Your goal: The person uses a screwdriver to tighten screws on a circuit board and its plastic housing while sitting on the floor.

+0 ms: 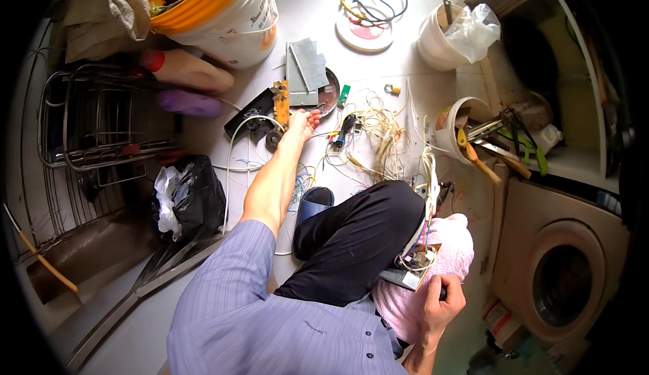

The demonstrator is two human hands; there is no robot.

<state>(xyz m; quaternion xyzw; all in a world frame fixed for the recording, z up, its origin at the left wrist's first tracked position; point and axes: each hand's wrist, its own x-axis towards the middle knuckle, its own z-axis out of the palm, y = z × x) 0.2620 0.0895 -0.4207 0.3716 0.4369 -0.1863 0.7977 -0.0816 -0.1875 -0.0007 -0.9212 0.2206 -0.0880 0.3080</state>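
In the head view, the left hand point(301, 122) is stretched far forward, with the arm almost straight. Its fingers come together at the tips, and they seem to pinch something small and thin, maybe a screw or a wire end, but it is too small to tell. Just beside the fingertips, on the far-left side, lies an orange circuit board point(281, 104) on a black base point(245, 119), and just beyond them is a grey metal plate point(307, 67) over a round dark part. To the right of this hand a heap of thin yellow and white wires point(378, 131) spreads over the floor, with a small green part point(344, 95) near it.

The right hand point(439, 302) stays close to the body, clamped around a flat grey device point(405, 277) with an open top, which rests on a pink cloth point(439, 253) over the knee. Coloured wires rise from the device toward the wire heap.

To do this step well, I think the left hand should pick with the fingertips only, slowly, and not pull on the loose wires near the board. The right hand should hold the device steady and level, so its wires do not get strain. Because the reach is long, leaning the body a little forward can give more control.
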